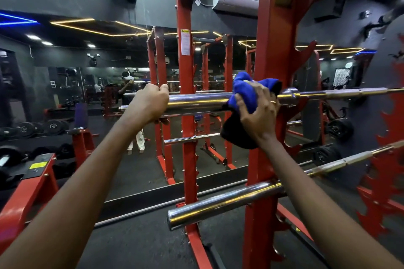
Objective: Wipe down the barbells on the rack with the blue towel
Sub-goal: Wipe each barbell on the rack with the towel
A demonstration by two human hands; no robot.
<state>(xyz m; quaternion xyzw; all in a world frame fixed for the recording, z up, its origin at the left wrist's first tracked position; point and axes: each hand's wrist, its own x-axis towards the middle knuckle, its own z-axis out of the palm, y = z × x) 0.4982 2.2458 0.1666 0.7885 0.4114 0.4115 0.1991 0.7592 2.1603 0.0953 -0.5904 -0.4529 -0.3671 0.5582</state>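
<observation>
A chrome barbell (196, 100) lies level across the red rack (271, 54) at chest height. My left hand (150, 102) grips its sleeve near the free left end. My right hand (258, 113) holds the blue towel (242, 91) wrapped over the same sleeve, close to the rack's upright and the bar's collar. Part of the towel hangs dark below the bar. A second barbell (225, 202) rests lower on the rack, its sleeve end pointing toward me.
A wall mirror (87, 85) behind the rack reflects the gym and a person. Another red upright (185, 76) stands just behind the bar. Weight plates (52, 126) line the floor at left. A red bench frame (24, 192) sits at lower left.
</observation>
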